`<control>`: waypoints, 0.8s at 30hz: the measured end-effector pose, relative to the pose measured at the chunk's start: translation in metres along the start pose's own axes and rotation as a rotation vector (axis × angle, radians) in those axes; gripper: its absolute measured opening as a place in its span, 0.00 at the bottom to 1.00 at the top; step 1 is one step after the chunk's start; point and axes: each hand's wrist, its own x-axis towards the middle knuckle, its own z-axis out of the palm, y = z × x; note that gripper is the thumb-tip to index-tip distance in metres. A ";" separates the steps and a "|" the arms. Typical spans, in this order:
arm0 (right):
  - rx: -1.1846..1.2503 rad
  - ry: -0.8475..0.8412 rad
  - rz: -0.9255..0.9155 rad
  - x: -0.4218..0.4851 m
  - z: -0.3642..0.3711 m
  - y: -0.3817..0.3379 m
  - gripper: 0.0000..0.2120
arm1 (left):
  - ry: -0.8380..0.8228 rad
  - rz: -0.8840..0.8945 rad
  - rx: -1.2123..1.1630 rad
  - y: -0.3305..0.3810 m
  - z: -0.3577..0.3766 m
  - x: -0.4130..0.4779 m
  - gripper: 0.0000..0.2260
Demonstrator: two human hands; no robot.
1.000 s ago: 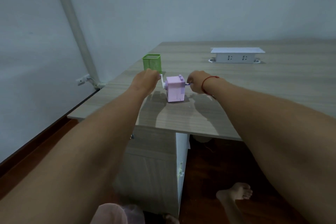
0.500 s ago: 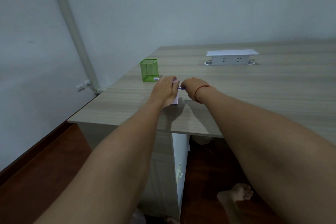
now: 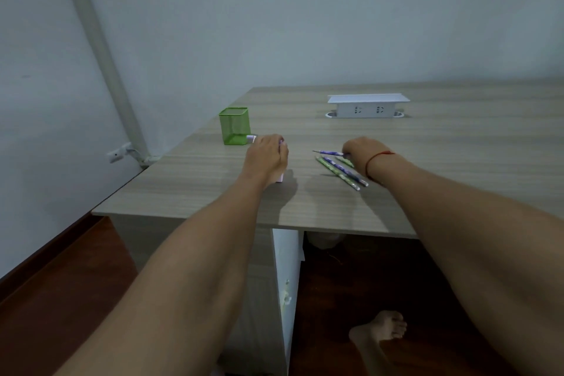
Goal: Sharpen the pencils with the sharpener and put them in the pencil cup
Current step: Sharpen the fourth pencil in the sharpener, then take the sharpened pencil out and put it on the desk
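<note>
My left hand (image 3: 268,157) lies on top of the pink sharpener (image 3: 280,178) and hides most of it; only a lower corner and its crank handle (image 3: 252,138) show. My right hand (image 3: 361,151) holds a purple patterned pencil (image 3: 328,152) just above the table, its sharp tip pointing left, well clear of the sharpener. Several more pencils (image 3: 338,171), green and purple, lie on the desk below that hand. The green mesh pencil cup (image 3: 234,130) stands behind the sharpener to the left, with nothing visible inside it.
A white pop-up socket box (image 3: 367,105) sits at the back of the wooden desk (image 3: 457,162). The desk's front edge runs close below my forearms. A drawer cabinet (image 3: 285,284) stands underneath, and a bare foot (image 3: 381,330) rests on the dark floor.
My left hand left the crank and came down over the sharpener. My right hand pulled the pencil out and moved it right, uncovering the pencils on the desk.
</note>
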 end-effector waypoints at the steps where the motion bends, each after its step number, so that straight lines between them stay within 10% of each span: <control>1: 0.006 -0.009 0.004 -0.002 0.001 -0.001 0.13 | 0.006 0.000 -0.008 0.003 0.003 0.000 0.12; 24: 0.134 0.063 0.058 0.002 0.008 -0.045 0.12 | 0.057 0.014 -0.124 0.002 0.002 -0.005 0.23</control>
